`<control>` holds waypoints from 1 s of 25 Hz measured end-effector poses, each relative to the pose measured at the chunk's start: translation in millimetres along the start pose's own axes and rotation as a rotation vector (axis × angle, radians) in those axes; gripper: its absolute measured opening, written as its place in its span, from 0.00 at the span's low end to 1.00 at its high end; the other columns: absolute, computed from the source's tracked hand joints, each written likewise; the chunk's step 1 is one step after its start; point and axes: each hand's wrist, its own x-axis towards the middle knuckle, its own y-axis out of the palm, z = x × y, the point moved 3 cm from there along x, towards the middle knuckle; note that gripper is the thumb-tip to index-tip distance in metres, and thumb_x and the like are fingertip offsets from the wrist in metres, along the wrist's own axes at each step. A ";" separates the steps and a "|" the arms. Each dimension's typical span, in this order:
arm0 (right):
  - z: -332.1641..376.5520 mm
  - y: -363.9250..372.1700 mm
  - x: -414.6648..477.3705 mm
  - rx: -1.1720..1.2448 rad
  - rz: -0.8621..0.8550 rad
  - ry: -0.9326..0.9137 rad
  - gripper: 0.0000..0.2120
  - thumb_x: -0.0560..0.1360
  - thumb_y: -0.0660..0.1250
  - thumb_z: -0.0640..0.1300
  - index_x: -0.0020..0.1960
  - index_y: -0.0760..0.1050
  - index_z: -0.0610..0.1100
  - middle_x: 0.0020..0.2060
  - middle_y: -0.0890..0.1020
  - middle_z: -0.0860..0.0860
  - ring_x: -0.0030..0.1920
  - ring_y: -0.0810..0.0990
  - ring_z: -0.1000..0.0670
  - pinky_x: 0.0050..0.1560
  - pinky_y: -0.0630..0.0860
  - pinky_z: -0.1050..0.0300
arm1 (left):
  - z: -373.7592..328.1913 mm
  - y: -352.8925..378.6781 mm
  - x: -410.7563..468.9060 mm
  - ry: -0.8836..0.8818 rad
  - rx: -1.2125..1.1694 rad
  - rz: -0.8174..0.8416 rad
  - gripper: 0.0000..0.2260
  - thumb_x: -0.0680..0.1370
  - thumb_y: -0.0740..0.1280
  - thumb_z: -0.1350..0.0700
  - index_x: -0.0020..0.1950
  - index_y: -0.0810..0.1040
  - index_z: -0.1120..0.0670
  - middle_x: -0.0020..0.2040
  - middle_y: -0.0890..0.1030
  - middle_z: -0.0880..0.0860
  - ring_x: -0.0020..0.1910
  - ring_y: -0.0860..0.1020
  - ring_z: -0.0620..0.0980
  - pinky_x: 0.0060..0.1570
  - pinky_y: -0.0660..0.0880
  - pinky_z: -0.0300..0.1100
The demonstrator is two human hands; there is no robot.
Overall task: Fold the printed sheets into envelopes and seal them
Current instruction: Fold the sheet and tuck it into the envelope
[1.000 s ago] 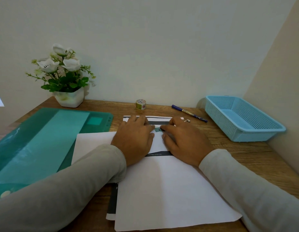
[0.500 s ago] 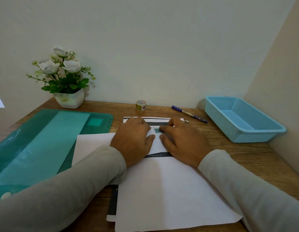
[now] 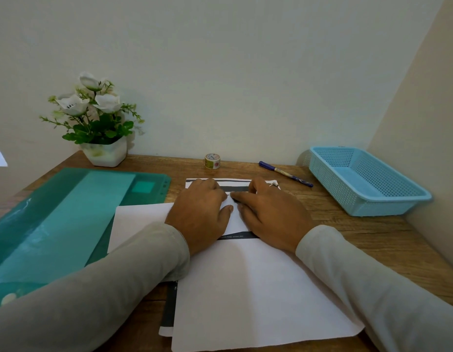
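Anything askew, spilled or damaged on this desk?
Nothing spilled or torn. The loose paper is untidy: the top white sheet lies skewed over a printed sheet whose dark edge pokes out at its left, and another white sheet juts out toward the green folder.

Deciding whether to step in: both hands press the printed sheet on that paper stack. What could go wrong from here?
1. The printed sheet lies on loose, askew white sheets; pressure from the left hand and right hand could slide them and skew the crease.
2. The tape roll stands by the wall; lifting a hand for it may let the fold spring open.
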 end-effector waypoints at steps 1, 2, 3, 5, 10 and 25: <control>0.8 -0.8 -3.3 0.002 -0.013 -0.011 0.21 0.85 0.52 0.57 0.76 0.68 0.58 0.64 0.74 0.51 0.57 0.75 0.51 0.47 0.69 0.59 | -0.4 -0.8 -0.5 -0.001 -0.001 0.002 0.22 0.83 0.56 0.42 0.74 0.70 0.50 0.75 0.69 0.50 0.73 0.65 0.50 0.74 0.58 0.45; 0.3 -1.9 -6.4 0.012 -0.029 -0.022 0.20 0.85 0.53 0.56 0.75 0.70 0.59 0.65 0.74 0.52 0.58 0.76 0.51 0.47 0.69 0.59 | -0.7 -1.3 -0.3 0.000 -0.004 -0.002 0.22 0.83 0.56 0.42 0.74 0.70 0.50 0.74 0.70 0.50 0.73 0.65 0.50 0.74 0.59 0.46; -0.8 -2.7 -8.7 0.025 -0.040 -0.027 0.19 0.85 0.54 0.55 0.74 0.71 0.59 0.65 0.74 0.53 0.58 0.76 0.51 0.47 0.69 0.59 | -0.7 -1.5 -0.1 0.001 -0.007 -0.005 0.22 0.83 0.56 0.42 0.74 0.71 0.50 0.74 0.70 0.50 0.73 0.66 0.50 0.74 0.59 0.46; -2.3 -2.3 -7.6 0.040 -0.051 -0.020 0.19 0.85 0.54 0.54 0.73 0.72 0.59 0.64 0.74 0.53 0.58 0.76 0.51 0.47 0.69 0.59 | 0.3 -1.0 0.7 0.003 -0.007 -0.008 0.22 0.83 0.56 0.42 0.73 0.71 0.50 0.73 0.71 0.49 0.72 0.67 0.50 0.73 0.60 0.46; -1.0 2.7 -1.1 0.030 -0.018 -0.016 0.20 0.85 0.53 0.54 0.75 0.70 0.58 0.61 0.73 0.52 0.55 0.75 0.52 0.45 0.69 0.60 | -0.1 -0.5 -0.4 0.003 -0.005 -0.016 0.22 0.83 0.56 0.42 0.73 0.72 0.50 0.72 0.72 0.49 0.71 0.67 0.50 0.73 0.62 0.46; -6.4 -2.2 -11.1 0.054 -0.050 0.002 0.19 0.85 0.54 0.57 0.75 0.69 0.60 0.65 0.73 0.53 0.59 0.74 0.52 0.49 0.72 0.61 | -0.9 -2.0 -0.6 -0.011 -0.026 0.021 0.23 0.83 0.55 0.42 0.75 0.70 0.50 0.75 0.69 0.49 0.73 0.65 0.50 0.74 0.59 0.47</control>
